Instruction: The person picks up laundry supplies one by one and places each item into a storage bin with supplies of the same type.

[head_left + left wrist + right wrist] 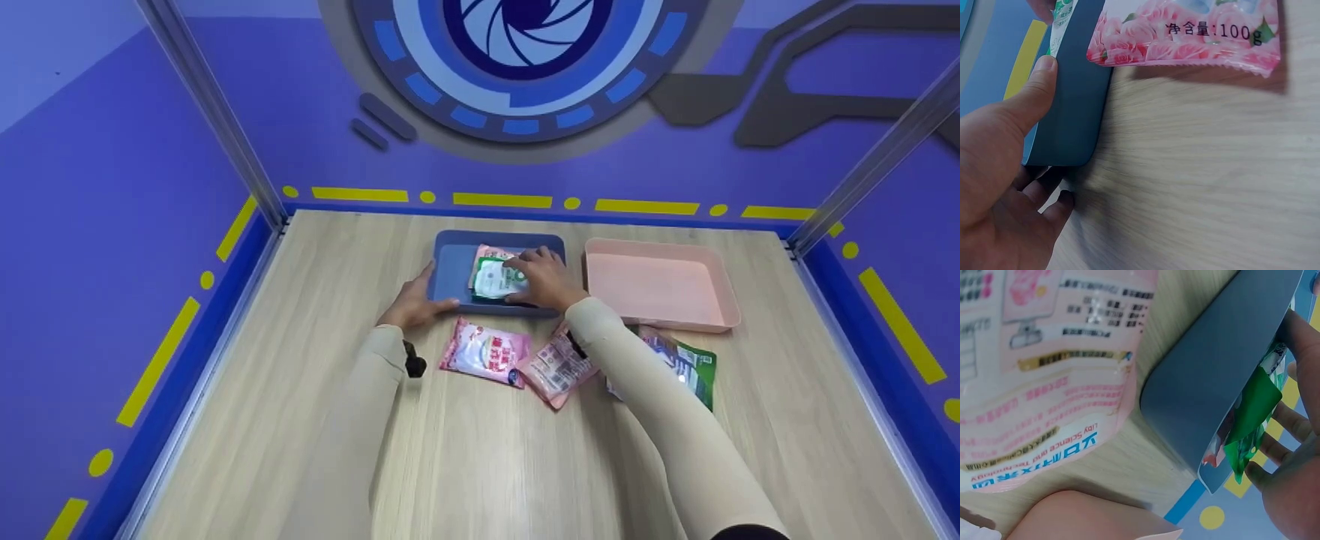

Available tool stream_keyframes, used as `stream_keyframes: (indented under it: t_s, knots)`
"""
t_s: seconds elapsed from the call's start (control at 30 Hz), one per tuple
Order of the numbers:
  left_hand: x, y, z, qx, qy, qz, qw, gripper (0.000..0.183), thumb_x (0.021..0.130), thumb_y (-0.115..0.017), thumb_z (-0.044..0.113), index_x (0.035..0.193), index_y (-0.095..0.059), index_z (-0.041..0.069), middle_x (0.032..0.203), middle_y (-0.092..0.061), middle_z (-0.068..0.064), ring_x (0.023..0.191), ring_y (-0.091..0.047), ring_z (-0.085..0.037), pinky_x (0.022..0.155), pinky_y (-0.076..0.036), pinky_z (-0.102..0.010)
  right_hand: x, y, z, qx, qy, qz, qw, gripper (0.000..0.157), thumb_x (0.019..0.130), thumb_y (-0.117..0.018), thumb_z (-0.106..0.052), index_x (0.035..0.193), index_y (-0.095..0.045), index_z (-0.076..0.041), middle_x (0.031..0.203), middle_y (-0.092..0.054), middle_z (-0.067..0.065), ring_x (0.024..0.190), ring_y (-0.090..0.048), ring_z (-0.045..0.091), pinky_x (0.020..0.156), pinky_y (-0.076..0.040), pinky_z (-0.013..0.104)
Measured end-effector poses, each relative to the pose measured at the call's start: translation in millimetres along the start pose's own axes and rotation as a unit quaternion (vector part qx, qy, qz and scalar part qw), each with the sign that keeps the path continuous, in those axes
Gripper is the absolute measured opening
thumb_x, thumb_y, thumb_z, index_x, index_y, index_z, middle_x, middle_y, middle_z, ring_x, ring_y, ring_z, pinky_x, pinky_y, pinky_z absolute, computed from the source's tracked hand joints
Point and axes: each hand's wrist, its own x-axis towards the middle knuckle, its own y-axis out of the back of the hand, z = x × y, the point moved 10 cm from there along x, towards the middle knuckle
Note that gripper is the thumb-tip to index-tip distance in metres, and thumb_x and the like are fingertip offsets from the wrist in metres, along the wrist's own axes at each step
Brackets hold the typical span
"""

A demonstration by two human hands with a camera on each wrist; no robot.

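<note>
A blue tray (451, 270) stands on the table, and my left hand (411, 301) grips its near left corner. In the left wrist view the thumb (1039, 84) lies along the tray's wall while the other fingers reach round the outside. Inside the tray, my right hand (551, 281) holds a green and white packet (495, 279) at its right side, thumb and fingers spread across it. A pink packet (487, 250) shows partly beneath that one. In the right wrist view, the green packet's edge (1261, 402) appears between the hand and the tray wall.
A pink tray (652, 281) stands right of the blue one. In front lie a pink rose-printed packet (487, 352), another pink packet (556, 367) and a green and purple packet (699, 375), partly hidden by the right sleeve. Blue panels (247, 75) enclose the table.
</note>
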Motion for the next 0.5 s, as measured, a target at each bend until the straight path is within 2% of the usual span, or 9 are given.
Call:
stream_keyframes:
  t_s: [0.5]
  knots:
    - [-0.9, 0.0, -1.2, 0.002, 0.004, -0.001, 1.0000, 0.107, 0.093, -0.076, 0.043, 0.167, -0.003, 0.020, 0.171, -0.014, -0.017, 0.156, -0.014, -0.035, 0.125, -0.016, -0.052, 0.0, -2.9, 0.6, 0.015, -0.004, -0.018, 1.000, 0.072, 0.084, -0.084, -0.047, 0.146, -0.058, -0.021, 0.150, -0.054, 0.011, 0.134, -0.046, 0.039, 0.119, -0.028, 0.059]
